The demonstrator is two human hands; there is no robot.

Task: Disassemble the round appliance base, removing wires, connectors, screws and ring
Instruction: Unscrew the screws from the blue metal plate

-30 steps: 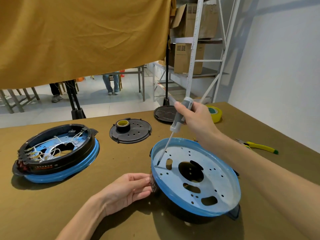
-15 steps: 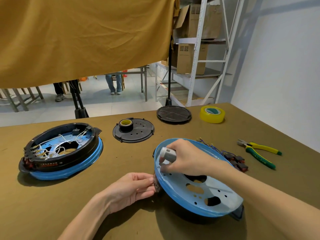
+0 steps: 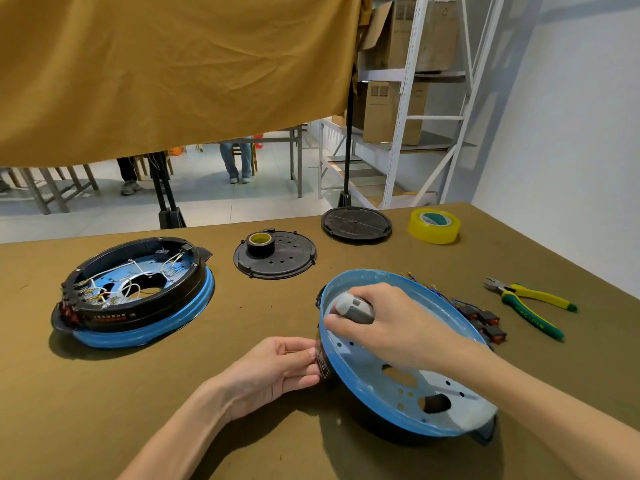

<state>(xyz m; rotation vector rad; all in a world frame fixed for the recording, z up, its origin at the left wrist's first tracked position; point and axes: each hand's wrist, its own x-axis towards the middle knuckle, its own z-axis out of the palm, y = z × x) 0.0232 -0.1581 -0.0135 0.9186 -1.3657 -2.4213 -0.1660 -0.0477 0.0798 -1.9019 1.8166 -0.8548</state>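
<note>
A round appliance base point(image 3: 408, 393) with a blue rim and a pale perforated plate sits tilted in front of me. My right hand point(image 3: 398, 323) rests over its far left part and grips the grey handle of a screwdriver point(image 3: 353, 308); the shaft is hidden under the hand. My left hand point(image 3: 277, 372) holds the base's black left side wall, fingers curled against it. A bundle of removed wires and black connectors point(image 3: 481, 317) lies just right of the base.
A second base point(image 3: 135, 292) with white wires inside sits at the left. A black cover point(image 3: 277, 258) with a tape roll on it, another black disc point(image 3: 356, 225), yellow tape point(image 3: 434, 225) and yellow-green pliers point(image 3: 530, 306) lie beyond and right.
My right hand came down from holding the screwdriver upright to lying low over the plate. The base has tipped more steeply. My left hand stayed on the side wall.
</note>
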